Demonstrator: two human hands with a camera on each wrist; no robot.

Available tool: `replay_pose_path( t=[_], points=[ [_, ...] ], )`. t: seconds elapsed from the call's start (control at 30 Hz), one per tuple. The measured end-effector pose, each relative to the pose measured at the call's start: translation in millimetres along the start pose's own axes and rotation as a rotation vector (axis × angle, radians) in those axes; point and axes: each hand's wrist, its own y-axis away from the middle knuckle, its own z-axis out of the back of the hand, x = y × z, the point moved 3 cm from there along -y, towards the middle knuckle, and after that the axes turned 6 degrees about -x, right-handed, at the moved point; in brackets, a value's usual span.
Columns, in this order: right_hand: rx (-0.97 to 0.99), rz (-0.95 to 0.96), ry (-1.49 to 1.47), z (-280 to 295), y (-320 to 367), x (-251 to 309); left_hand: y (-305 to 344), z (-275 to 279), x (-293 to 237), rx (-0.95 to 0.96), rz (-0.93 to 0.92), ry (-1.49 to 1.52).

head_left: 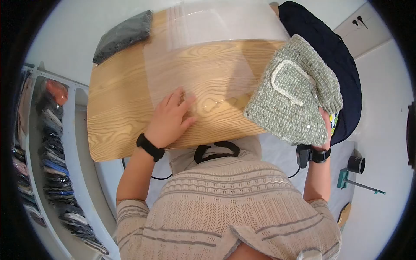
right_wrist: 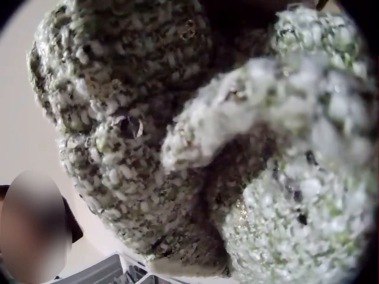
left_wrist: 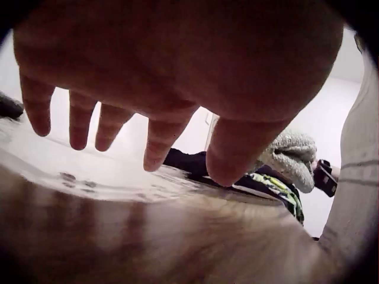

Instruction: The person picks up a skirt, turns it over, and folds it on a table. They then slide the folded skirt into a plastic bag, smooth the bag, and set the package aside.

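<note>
Garment of chunky green-and-white tweed knit (head_left: 290, 82), with a pale raised loop on its face, is at the right of the light wood-grain tabletop (head_left: 117, 108). My right hand (head_left: 326, 123) holds it at its near right part; that grip is clamped on the knit, the fingers mostly hidden by fabric. The right wrist view shows thick folds of the same knit close up. My left hand (head_left: 171, 117) is at the near left, palm down, its grip apart with fingers spread, by the near end of a clear plastic sheet (head_left: 190, 69); contact I cannot tell. Further clear plastic packaging (head_left: 234, 21) lies along the far side. A dark grey plastic-wrapped bundle (head_left: 123, 37) sits at the far left corner. Dark navy cloth (head_left: 351, 86) is at the right, beside the garment. Left of the tabletop: white shelving (head_left: 82, 143) with wrapped garments.
</note>
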Motion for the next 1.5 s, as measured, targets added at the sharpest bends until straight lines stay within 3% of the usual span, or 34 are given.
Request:
replay_pose_path(
  t=[0.07,0.13,0.23,0.3,0.47,0.53,0.7,0.97,1.27,1.33,1.5],
  points=[
    [-0.044,0.049,0.034,6.5,-0.4,0.3,-1.6,-0.6,6.3,-0.02,-0.058,0.044],
    [-0.045,0.028,0.026,5.4,2.6,1.9,0.1,0.0,10.6,0.094,-0.095,0.02],
    [-0.05,0.024,0.021,-2.7,2.3,1.1,-4.1,-8.3,15.8,0.14,-0.037,0.083],
    [-0.056,0.159,0.074,-6.1,-0.2,2.6,-10.0,-14.9,10.8,0.13,-0.014,0.079],
    [0.027,0.098,0.055,-6.6,-5.3,6.5,-23.1,-18.0,-3.2,0.077,0.025,0.091],
    [0.028,0.062,0.053,-4.3,-7.5,8.7,-26.1,-17.0,-9.4,0.149,-0.052,0.002],
    [0.07,0.012,0.039,-8.2,-1.9,8.7,-19.6,-11.4,-15.0,0.103,-0.055,0.012],
    [-0.013,0.027,0.045,-11.3,9.3,5.2,-12.3,-2.5,-12.6,0.127,-0.073,-0.003],
    [0.013,-0.009,0.061,-4.4,2.3,2.8,-21.4,-5.2,-13.2,0.07,-0.028,0.021],
    [0.007,-0.021,0.065,-9.5,0.9,3.0,-30.0,-2.4,-12.8,-0.009,0.064,0.15],
    [0.117,-0.106,0.029,-19.7,0.7,-3.0,-54.0,6.9,-21.2,-0.147,-0.072,0.1]
  ],
)
